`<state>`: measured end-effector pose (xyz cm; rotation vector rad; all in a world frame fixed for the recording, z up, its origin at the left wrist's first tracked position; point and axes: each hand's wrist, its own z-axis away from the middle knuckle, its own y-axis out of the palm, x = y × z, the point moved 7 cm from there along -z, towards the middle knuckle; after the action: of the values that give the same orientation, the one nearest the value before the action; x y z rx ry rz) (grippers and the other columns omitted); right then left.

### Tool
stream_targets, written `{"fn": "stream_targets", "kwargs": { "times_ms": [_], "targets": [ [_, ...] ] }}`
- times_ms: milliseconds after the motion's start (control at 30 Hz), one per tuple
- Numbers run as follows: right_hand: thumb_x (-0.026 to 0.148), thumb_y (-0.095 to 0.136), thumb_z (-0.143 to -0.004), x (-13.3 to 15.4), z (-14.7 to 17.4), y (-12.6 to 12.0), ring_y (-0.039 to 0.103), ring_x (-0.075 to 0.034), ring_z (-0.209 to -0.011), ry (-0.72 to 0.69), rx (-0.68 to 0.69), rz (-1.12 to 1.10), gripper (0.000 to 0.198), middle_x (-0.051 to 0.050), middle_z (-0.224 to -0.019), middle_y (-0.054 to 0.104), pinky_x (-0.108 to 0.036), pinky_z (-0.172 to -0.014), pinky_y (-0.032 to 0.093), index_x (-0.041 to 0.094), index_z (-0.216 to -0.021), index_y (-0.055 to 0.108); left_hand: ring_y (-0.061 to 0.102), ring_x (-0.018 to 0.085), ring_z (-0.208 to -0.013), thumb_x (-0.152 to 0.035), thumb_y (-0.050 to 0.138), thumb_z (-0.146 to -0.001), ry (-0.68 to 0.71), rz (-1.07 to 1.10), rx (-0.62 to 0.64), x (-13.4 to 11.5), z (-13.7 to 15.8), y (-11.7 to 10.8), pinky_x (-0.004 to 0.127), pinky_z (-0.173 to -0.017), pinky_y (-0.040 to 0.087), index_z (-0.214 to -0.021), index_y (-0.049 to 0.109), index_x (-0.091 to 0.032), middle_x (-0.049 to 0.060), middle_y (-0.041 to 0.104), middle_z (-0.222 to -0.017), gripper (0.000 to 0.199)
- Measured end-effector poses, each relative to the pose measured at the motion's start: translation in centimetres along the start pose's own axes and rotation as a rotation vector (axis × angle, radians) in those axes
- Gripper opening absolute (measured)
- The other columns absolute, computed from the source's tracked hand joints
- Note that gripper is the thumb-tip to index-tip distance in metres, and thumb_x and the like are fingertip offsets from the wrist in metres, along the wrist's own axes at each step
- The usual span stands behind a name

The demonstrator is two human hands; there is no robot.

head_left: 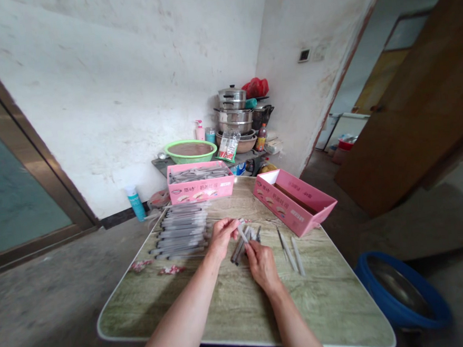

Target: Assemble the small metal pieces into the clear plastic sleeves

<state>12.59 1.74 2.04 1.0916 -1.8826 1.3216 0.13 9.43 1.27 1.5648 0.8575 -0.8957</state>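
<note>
Between my two hands a slim pale pen [242, 233] is held at a slant above the table. My left hand [222, 236] pinches its upper end, and the fingers of my right hand [262, 260] close on its lower end. Beneath them lies a loose pile of pens [237, 255] with dark tips, partly covered by my hands. To the left, many grey-white pens [183, 229] are laid side by side in a stack. Right of my right hand lie a few separate pens [298, 256].
A pink box [201, 191] full of pens stands at the table's back left. Another pink box [285, 207] sits tilted at the right, brown inside. Behind are a green basin [191, 158] and stacked pots [234, 119]. A blue tub [402, 288] stands on the floor at right.
</note>
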Motion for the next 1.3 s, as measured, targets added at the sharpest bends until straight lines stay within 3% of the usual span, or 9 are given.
{"fn": "stream_targets", "kwargs": {
  "times_ms": [100,267,367,433,633,700,933,1167,1300],
  "targets": [
    [0.049,0.045,-0.09,0.4,0.1,-0.3,0.045,-0.011,-0.05,-0.009,-0.064,0.065,0.042,-0.001,-0.054,0.05,-0.023,-0.051,0.027,0.017,-0.065,0.057,0.043,0.007,-0.047,-0.043,0.074,-0.071,0.004,0.022,-0.008,-0.1,0.0,0.0,0.02,-0.045,0.033,-0.074,0.066,-0.01,-0.002,0.054,-0.055,0.034],
    [0.057,0.038,-0.092,-0.5,0.3,1.5,0.031,-0.008,-0.032,0.241,0.19,-0.522,0.05,0.006,-0.041,0.043,-0.021,-0.037,0.023,0.014,-0.086,0.062,0.045,0.006,-0.049,-0.043,0.075,-0.071,-0.03,0.079,0.058,-0.4,0.0,0.6,0.019,-0.047,0.033,-0.079,0.067,-0.011,-0.001,0.055,-0.059,0.034],
    [0.057,0.042,-0.091,-0.5,0.4,2.1,0.028,-0.008,-0.03,0.286,0.293,-0.666,0.048,0.008,-0.04,0.041,-0.02,-0.035,0.021,0.014,-0.09,0.062,0.044,0.006,-0.049,-0.043,0.074,-0.072,-0.041,0.068,0.089,-0.4,0.1,0.8,0.019,-0.047,0.033,-0.081,0.068,-0.011,-0.002,0.055,-0.059,0.033],
    [0.055,0.042,-0.091,-0.5,0.3,1.9,0.027,-0.008,-0.031,0.238,0.269,-0.575,0.045,0.008,-0.04,0.039,-0.02,-0.036,0.021,0.015,-0.084,0.061,0.044,0.006,-0.049,-0.043,0.074,-0.073,-0.032,0.057,0.082,-0.3,0.2,0.8,0.019,-0.047,0.033,-0.081,0.068,-0.011,-0.002,0.054,-0.059,0.033],
    [0.047,0.044,-0.091,0.7,0.2,-0.4,0.047,-0.012,-0.051,-0.062,-0.099,0.108,0.04,-0.002,-0.057,0.053,-0.023,-0.051,0.028,0.016,-0.071,0.06,0.043,0.007,-0.046,-0.044,0.073,-0.072,0.014,0.005,-0.01,0.3,0.0,0.0,0.02,-0.046,0.033,-0.075,0.065,-0.011,-0.002,0.053,-0.056,0.034],
    [0.048,0.043,-0.092,0.6,0.2,-0.3,0.046,-0.012,-0.05,-0.039,-0.095,0.095,0.041,-0.002,-0.057,0.052,-0.023,-0.051,0.028,0.016,-0.072,0.061,0.044,0.007,-0.047,-0.044,0.072,-0.073,0.015,0.004,-0.006,0.2,0.0,0.0,0.02,-0.047,0.034,-0.075,0.065,-0.011,-0.001,0.054,-0.057,0.034],
    [0.056,0.031,-0.094,-0.7,0.2,2.0,0.027,-0.009,-0.031,0.221,0.247,-0.451,0.051,0.008,-0.041,0.039,-0.021,-0.036,0.021,0.015,-0.089,0.06,0.044,0.006,-0.048,-0.044,0.071,-0.074,-0.03,0.019,0.11,-0.3,0.4,1.3,0.02,-0.047,0.034,-0.079,0.066,-0.012,-0.002,0.054,-0.058,0.033],
    [0.043,0.036,-0.094,0.9,0.2,0.1,0.046,-0.012,-0.049,-0.08,-0.085,0.3,0.043,-0.003,-0.057,0.054,-0.024,-0.051,0.027,0.015,-0.076,0.062,0.044,0.007,-0.045,-0.045,0.073,-0.07,0.008,-0.04,-0.057,0.1,0.4,0.2,0.02,-0.045,0.034,-0.073,0.065,-0.011,-0.001,0.054,-0.054,0.036],
    [0.05,0.04,-0.093,0.7,0.2,0.0,0.044,-0.011,-0.048,0.005,-0.075,0.096,0.045,-0.001,-0.055,0.052,-0.023,-0.048,0.028,0.015,-0.074,0.062,0.045,0.007,-0.046,-0.045,0.072,-0.071,0.018,-0.028,-0.018,-0.2,0.4,0.5,0.02,-0.046,0.035,-0.073,0.064,-0.012,-0.001,0.054,-0.055,0.035]
  ]
}}
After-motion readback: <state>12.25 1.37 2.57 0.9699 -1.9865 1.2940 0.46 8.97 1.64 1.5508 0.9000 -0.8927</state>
